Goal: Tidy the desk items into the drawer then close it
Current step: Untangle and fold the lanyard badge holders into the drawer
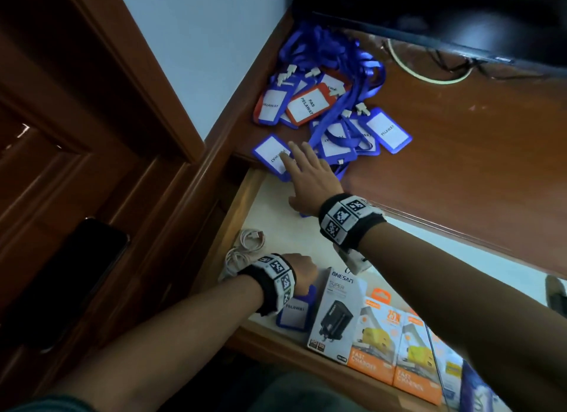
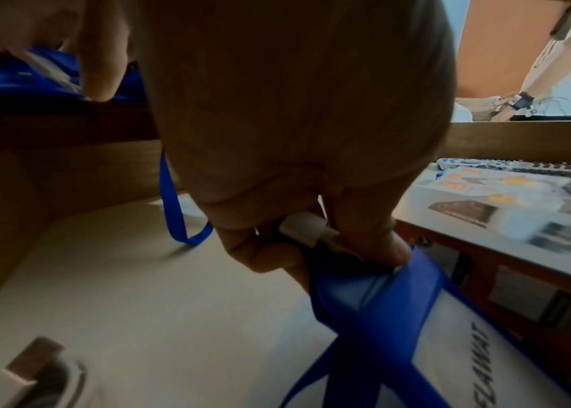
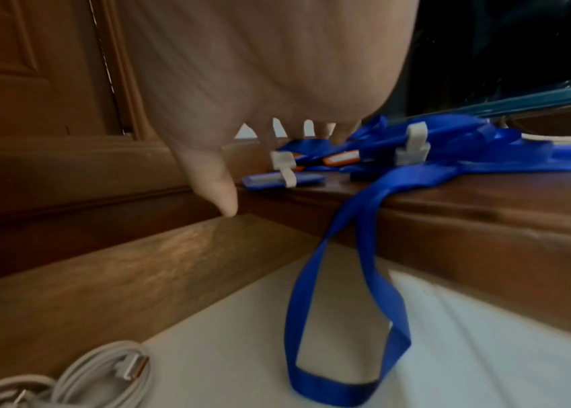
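Two hands are busy. The left hand point(image 1: 302, 272) is down in the open drawer point(image 1: 245, 196), near its front. Its fingers point(image 2: 374, 243) pinch the white clip on a blue badge point(image 2: 451, 331), which hangs just over the drawer floor. The right hand point(image 1: 310, 175) is flat with straight fingers and holds nothing. Its fingertips rest on another blue badge point(image 1: 271, 157) at the very edge of the desk point(image 1: 460, 166), right above the drawer. That badge pokes a little past the edge, with its long side slanting toward the drawer. The right hand is far nearer to it than the left, so I think a short pull back toward the person would tip it in. Many more badges point(image 1: 325, 104) and blue straps sit in a heap farther back on the desk. One strap point(image 3: 343, 276) already hangs into the drawer and could snag.
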`<state>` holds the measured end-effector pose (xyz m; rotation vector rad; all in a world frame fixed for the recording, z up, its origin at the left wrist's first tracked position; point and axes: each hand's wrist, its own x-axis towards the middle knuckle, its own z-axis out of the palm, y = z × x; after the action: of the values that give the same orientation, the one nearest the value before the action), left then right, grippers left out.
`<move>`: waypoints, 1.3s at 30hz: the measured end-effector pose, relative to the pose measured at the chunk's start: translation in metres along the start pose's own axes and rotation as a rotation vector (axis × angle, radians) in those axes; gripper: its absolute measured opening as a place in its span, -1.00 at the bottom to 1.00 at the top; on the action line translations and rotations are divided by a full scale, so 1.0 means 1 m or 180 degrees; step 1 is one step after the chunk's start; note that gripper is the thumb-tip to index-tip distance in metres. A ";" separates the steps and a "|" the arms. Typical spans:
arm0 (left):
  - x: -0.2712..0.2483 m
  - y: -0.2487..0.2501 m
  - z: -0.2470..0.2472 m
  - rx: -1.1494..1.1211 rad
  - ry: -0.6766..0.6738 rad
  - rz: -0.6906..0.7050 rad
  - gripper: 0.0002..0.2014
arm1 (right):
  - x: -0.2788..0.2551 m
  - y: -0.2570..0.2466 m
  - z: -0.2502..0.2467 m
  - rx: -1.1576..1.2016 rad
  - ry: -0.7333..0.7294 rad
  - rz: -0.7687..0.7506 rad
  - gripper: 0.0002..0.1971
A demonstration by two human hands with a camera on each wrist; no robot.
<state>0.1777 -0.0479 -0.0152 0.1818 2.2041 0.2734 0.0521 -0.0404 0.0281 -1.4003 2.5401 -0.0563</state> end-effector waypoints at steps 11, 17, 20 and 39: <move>0.024 0.009 0.014 -0.0191 0.0056 0.0105 -0.60 | 0.006 0.001 0.015 -0.0034 0.0429 0.0081 -0.52; 0.028 0.007 0.017 -0.0361 0.0148 -0.0086 -0.88 | 0.007 0.000 0.013 0.0347 0.0689 0.0008 -0.66; 0.030 0.005 0.019 -0.0452 0.0193 -0.0171 -0.82 | 0.002 0.001 0.009 0.0591 0.1004 -0.0057 -0.71; 0.006 -0.020 -0.007 -0.2454 0.1946 -0.0550 -0.63 | -0.124 0.031 -0.029 0.3147 0.1426 0.0174 -0.92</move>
<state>0.1682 -0.0669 -0.0210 -0.5834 2.4926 1.1690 0.0836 0.0781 0.0754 -0.9431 2.2293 -1.5120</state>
